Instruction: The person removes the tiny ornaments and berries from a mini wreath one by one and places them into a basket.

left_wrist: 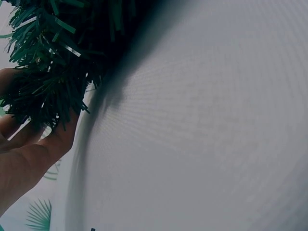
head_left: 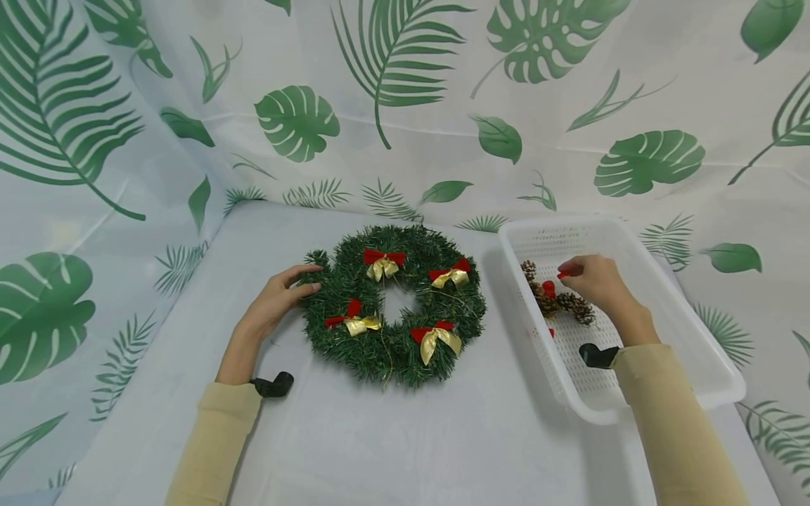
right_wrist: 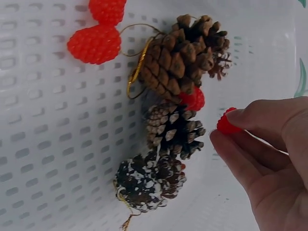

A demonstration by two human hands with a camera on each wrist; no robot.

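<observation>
A green wreath (head_left: 392,306) with several red and gold bows lies flat in the middle of the white table. My left hand (head_left: 278,299) rests against its left rim, the fingers on the needles (left_wrist: 53,72). My right hand (head_left: 591,281) is inside the white perforated basket (head_left: 664,281) on the right and pinches a small red berry (right_wrist: 226,122) between thumb and fingers. Beside it lie several pine cones (right_wrist: 171,127) and two more red berries (right_wrist: 96,38), some with gold cord loops.
A leaf-print cloth covers the table and hangs as a backdrop behind and at both sides. The basket's near corner (head_left: 595,411) juts toward me. Bare tabletop (head_left: 411,443) lies in front of the wreath.
</observation>
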